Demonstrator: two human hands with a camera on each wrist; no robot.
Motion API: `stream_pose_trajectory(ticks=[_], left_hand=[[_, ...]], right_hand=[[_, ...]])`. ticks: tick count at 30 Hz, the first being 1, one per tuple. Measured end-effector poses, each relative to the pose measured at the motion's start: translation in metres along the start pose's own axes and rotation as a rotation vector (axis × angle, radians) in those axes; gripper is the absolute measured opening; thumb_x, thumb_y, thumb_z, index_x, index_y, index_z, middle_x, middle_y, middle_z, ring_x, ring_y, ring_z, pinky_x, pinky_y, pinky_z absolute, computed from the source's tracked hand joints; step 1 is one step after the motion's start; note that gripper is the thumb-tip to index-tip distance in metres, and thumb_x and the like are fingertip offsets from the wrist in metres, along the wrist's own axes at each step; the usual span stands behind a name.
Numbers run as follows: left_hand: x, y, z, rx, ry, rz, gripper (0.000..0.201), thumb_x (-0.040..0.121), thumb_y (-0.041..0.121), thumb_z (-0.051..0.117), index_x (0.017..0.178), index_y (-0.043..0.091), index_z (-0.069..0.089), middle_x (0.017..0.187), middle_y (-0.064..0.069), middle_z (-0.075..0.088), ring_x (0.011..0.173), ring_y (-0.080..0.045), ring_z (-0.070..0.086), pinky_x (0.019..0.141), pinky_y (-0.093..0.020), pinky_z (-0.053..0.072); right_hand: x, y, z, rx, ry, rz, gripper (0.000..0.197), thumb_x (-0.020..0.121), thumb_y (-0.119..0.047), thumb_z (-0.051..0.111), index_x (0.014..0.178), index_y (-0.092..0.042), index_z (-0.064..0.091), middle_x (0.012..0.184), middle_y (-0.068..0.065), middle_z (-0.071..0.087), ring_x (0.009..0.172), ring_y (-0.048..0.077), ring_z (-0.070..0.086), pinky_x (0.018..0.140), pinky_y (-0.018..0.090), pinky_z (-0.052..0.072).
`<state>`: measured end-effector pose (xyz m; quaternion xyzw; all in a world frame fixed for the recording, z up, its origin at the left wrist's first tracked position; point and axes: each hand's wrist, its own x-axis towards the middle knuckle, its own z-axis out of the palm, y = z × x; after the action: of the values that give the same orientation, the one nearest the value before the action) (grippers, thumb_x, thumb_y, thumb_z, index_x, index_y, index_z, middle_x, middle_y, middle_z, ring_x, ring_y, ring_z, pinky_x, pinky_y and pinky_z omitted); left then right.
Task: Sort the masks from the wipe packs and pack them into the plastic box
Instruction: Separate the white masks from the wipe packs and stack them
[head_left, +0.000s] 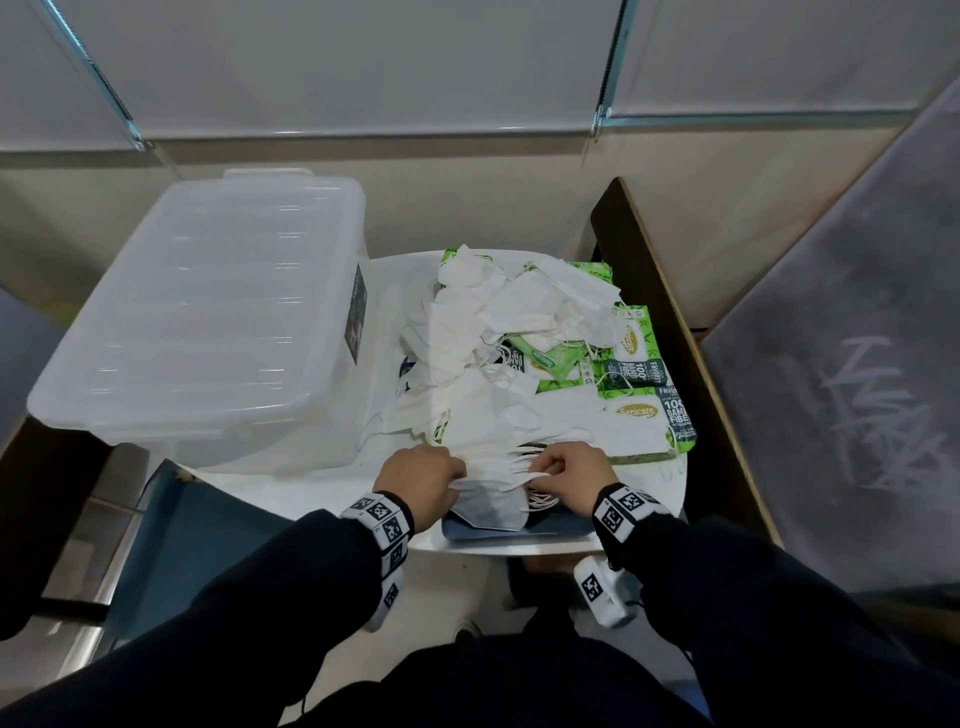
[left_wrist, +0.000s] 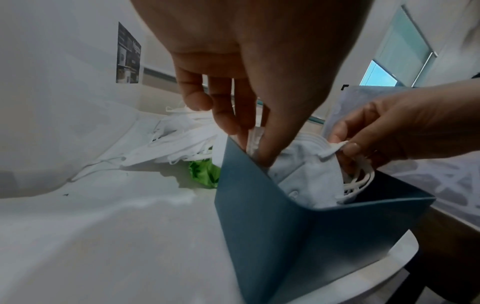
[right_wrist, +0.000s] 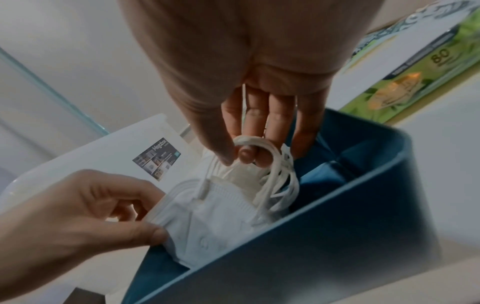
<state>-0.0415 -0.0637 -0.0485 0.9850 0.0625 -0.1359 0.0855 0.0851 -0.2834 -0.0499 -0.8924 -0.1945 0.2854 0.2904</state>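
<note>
White masks (right_wrist: 207, 226) stand bunched in the blue box (right_wrist: 324, 236), left hand (head_left: 423, 480) pinching their folded edge, right hand (head_left: 569, 478) pinching the ear loops (right_wrist: 262, 158) — likely to snag the rim and drag masks out, while the pile (head_left: 467, 332) on the wipe packs (head_left: 639, 415) waits.

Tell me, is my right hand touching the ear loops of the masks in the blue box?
Touching. The right wrist view shows the right hand with thumb and fingertips pinching the bunched white ear loops of the masks standing in the blue box.
</note>
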Motion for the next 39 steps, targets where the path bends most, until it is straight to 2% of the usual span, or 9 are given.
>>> stream_pose_trajectory(ticks=[3,6,9,14,20,24,30,35,39], left_hand=[[0.004,-0.001,0.000,-0.045,0.026,-0.024,0.026,0.085,0.037,0.065,0.110,0.032,0.065,0.104,0.008,0.065,0.098,-0.021,0.061,0.079,-0.034,0.047],[0.009,-0.005,-0.003,-0.111,0.012,-0.051,0.012,0.082,0.033,0.065,0.093,0.033,0.061,0.091,0.011,0.064,0.086,-0.018,0.060,0.069,-0.031,0.046],[0.016,-0.012,-0.015,-0.190,-0.020,-0.070,0.007,0.082,0.039,0.065,0.083,0.033,0.062,0.083,0.012,0.065,0.082,-0.015,0.061,0.068,-0.030,0.049],[0.042,-0.028,-0.046,-0.325,0.015,-0.108,0.009,0.088,0.037,0.067,0.089,0.029,0.072,0.084,0.012,0.069,0.084,-0.011,0.064,0.078,-0.031,0.054],[0.096,-0.034,-0.066,-0.397,0.025,-0.133,0.008,0.089,0.033,0.068,0.097,0.032,0.068,0.092,0.014,0.067,0.088,-0.012,0.064,0.085,-0.032,0.055],[0.133,-0.017,-0.072,-0.329,0.016,-0.059,0.029,0.091,0.032,0.065,0.120,0.029,0.066,0.118,0.007,0.064,0.100,-0.018,0.062,0.091,-0.033,0.050],[0.188,0.010,-0.075,-0.238,-0.035,-0.032,0.038,0.096,0.026,0.056,0.134,0.026,0.060,0.131,-0.003,0.058,0.115,-0.025,0.058,0.096,-0.036,0.047],[0.232,0.037,-0.077,-0.125,-0.058,0.002,0.042,0.096,0.021,0.051,0.137,0.025,0.058,0.134,0.000,0.056,0.122,-0.026,0.056,0.096,-0.040,0.049],[0.260,0.048,-0.076,-0.025,-0.103,0.042,0.044,0.091,0.023,0.056,0.134,0.023,0.058,0.130,-0.001,0.057,0.121,-0.026,0.056,0.094,-0.043,0.052]], right_hand=[[-0.002,0.006,-0.003,0.068,0.016,0.020,0.015,0.074,-0.013,0.079,0.077,-0.028,0.077,0.077,-0.011,0.073,0.077,0.005,0.068,0.069,0.013,0.051],[-0.001,0.012,-0.008,0.178,0.073,0.059,0.014,0.074,-0.014,0.082,0.078,-0.027,0.079,0.075,-0.006,0.075,0.078,0.011,0.071,0.076,0.023,0.057],[0.005,0.015,-0.017,0.306,0.110,0.098,0.008,0.079,-0.017,0.082,0.079,-0.024,0.078,0.072,0.001,0.075,0.074,0.019,0.073,0.072,0.032,0.059],[0.029,0.000,-0.034,0.472,0.085,0.159,0.006,0.088,-0.008,0.071,0.086,-0.013,0.074,0.086,0.016,0.076,0.067,0.019,0.068,0.057,0.028,0.051],[0.083,-0.024,-0.048,0.507,-0.026,0.241,0.011,0.090,-0.020,0.071,0.101,-0.018,0.069,0.100,0.004,0.072,0.074,0.019,0.067,0.054,0.028,0.049],[0.111,-0.034,-0.049,0.500,-0.076,0.292,0.014,0.091,-0.021,0.067,0.105,-0.020,0.069,0.108,0.005,0.071,0.075,0.021,0.066,0.056,0.027,0.049],[0.133,-0.036,-0.055,0.522,-0.138,0.388,0.018,0.090,-0.015,0.058,0.100,-0.016,0.073,0.093,0.016,0.075,0.066,0.030,0.072,0.058,0.035,0.052],[0.142,-0.020,-0.055,0.721,-0.166,0.390,0.019,0.088,-0.013,0.057,0.098,-0.011,0.073,0.097,0.020,0.072,0.067,0.039,0.075,0.061,0.047,0.056],[0.146,-0.011,-0.057,0.802,-0.132,0.382,0.013,0.087,-0.007,0.063,0.091,-0.003,0.075,0.082,0.018,0.071,0.058,0.027,0.063,0.058,0.041,0.050]])
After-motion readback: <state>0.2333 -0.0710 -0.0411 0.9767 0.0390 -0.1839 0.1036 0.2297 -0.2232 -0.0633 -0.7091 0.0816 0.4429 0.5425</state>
